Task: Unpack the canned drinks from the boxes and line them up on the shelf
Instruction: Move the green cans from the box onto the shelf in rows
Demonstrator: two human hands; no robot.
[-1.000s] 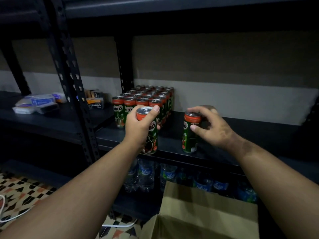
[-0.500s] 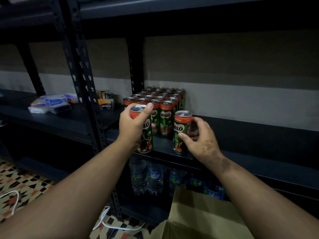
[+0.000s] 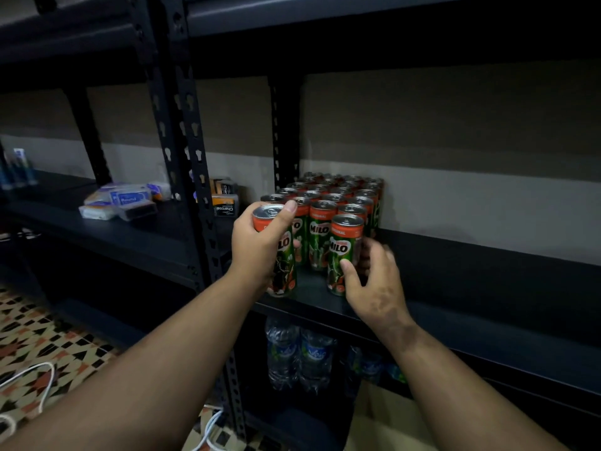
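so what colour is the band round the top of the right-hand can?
Orange-red, above a green body; head view, can.

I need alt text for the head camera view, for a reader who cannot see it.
Two bare hands each hold a green Milo can at the front of a dark metal shelf: left hand, right hand. Behind stands a block of cans; water bottles below.

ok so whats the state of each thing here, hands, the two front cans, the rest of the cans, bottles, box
left hand: closed round a can
left can: upright, gripped, at the shelf's front edge
right hand: thumb and fingers on a can
right can: upright, standing on the shelf
can block: upright, packed in rows, tops sealed
water bottles: upright on the lower shelf
cardboard box: mostly hidden
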